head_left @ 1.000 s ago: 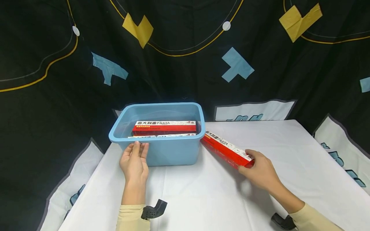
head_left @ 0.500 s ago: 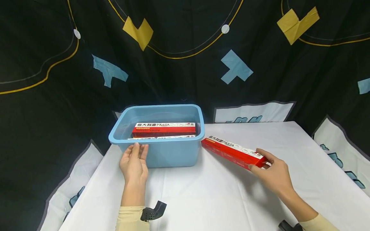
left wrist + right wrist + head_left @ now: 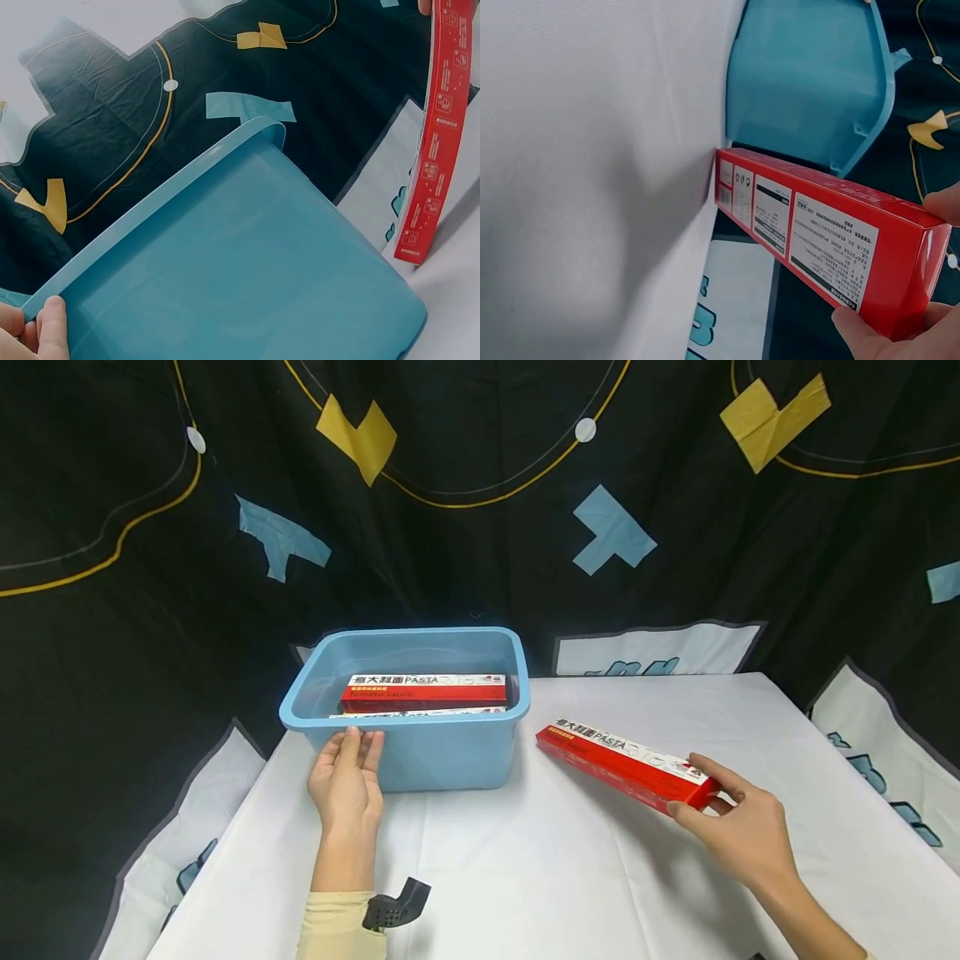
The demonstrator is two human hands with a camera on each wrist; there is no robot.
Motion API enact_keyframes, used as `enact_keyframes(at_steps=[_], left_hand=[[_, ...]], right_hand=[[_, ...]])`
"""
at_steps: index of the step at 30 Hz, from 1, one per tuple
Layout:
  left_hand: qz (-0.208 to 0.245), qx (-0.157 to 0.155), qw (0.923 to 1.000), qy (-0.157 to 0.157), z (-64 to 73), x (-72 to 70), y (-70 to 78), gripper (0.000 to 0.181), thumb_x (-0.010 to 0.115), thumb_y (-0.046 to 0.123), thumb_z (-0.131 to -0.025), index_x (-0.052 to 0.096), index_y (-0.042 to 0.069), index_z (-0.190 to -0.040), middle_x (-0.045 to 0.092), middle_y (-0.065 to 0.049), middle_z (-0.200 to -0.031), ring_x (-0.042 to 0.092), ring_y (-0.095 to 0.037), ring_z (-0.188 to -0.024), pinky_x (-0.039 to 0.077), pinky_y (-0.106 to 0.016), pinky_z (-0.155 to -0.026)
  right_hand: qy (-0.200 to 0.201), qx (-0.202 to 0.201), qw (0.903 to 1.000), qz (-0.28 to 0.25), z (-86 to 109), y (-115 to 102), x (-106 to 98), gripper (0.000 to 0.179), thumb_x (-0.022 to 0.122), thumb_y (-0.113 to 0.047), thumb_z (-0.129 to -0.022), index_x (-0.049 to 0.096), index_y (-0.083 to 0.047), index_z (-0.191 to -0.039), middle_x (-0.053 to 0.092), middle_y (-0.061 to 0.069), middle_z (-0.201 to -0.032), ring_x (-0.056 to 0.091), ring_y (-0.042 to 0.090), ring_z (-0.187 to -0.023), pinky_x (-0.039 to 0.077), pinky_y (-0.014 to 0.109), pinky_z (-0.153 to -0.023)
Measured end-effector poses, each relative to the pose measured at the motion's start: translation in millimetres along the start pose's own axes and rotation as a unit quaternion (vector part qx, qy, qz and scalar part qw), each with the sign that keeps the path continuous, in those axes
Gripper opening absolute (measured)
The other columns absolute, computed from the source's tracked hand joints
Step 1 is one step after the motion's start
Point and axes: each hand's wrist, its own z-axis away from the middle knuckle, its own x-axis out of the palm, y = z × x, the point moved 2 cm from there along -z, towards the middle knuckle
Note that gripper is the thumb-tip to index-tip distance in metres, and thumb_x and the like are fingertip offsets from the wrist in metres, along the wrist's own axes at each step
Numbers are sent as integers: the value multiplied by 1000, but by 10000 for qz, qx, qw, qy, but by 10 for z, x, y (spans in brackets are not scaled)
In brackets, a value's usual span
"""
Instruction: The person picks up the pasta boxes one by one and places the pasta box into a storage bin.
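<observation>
A red and white pasta box (image 3: 622,764) slants over the white table, right of the blue plastic bin (image 3: 450,760). My right hand (image 3: 746,827) grips its near right end, thumb on one long side and fingers on the other. In the right wrist view, the box's far end (image 3: 726,180) is close to the tablecloth and its printed panels show. My left hand (image 3: 348,785) pinches the front rim of the bin at its left part. Inside the bin lie a pasta box (image 3: 423,695) and, nearer the front wall, another one (image 3: 420,713) mostly hidden by the rim.
A white cloth covers the table (image 3: 517,877). Behind it hangs a black curtain (image 3: 465,568) with yellow and blue tape pieces. White panels with blue lettering (image 3: 660,650) stand along the table's back and side edges. Black wrist camera mount (image 3: 397,906) sits on my left sleeve.
My right hand has drawn the pasta box away from the bin, to the right and toward me, so a gap now shows between them. The left hand stays at the rim.
</observation>
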Motion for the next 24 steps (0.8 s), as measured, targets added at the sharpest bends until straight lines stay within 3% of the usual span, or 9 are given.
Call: enact_keyframes(at_steps=[9, 12, 16, 20, 24], left_hand=[[-64, 24, 10000, -4, -17, 10, -5, 37, 70, 18, -91, 51, 0, -118, 56, -16, -123, 62, -21, -106, 56, -29, -91], [-80, 50, 10000, 1, -24, 11, -10, 37, 70, 18, -91, 51, 0, -117, 57, -16, -122, 62, -21, -106, 57, -29, -91], [-120, 83, 9999, -14, -24, 15, -5, 37, 70, 18, -91, 51, 0, -117, 57, -16, -122, 62, -21, -107, 56, -29, -91], [-54, 58, 10000, 27, -20, 15, 3, 36, 70, 18, -91, 52, 0, -117, 58, -16, -121, 62, -21, -106, 57, -29, -91], [-23, 49, 10000, 38, -18, 14, 6, 36, 71, 18, -90, 53, 0, -116, 58, -16, -121, 63, -21, -106, 56, -29, -91]], right_hand=[[251, 14, 9997, -10, -1, -75, -176, 63, 75, -31, -87, 51, -12, -142, 51, 23, -137, 65, 17, -96, 57, 12, -67], [353, 147, 9992, -104, -47, -103, -248, 65, 73, -34, -89, 48, -15, -145, 50, 22, -139, 62, 22, -103, 57, 13, -67], [578, 160, 9977, -321, -129, -161, -346, 63, 71, -33, -91, 45, -20, -147, 46, 19, -144, 48, 33, -120, 57, 12, -69], [775, -30, 9952, -592, -217, -239, -441, 60, 71, -25, -91, 46, -23, -146, 47, 13, -146, 41, 28, -122, 55, 10, -71], [879, -174, 9856, -1432, -317, -350, -528, 59, 74, -17, -89, 50, -23, -143, 50, 7, -143, 42, 19, -119, 55, 10, -72]])
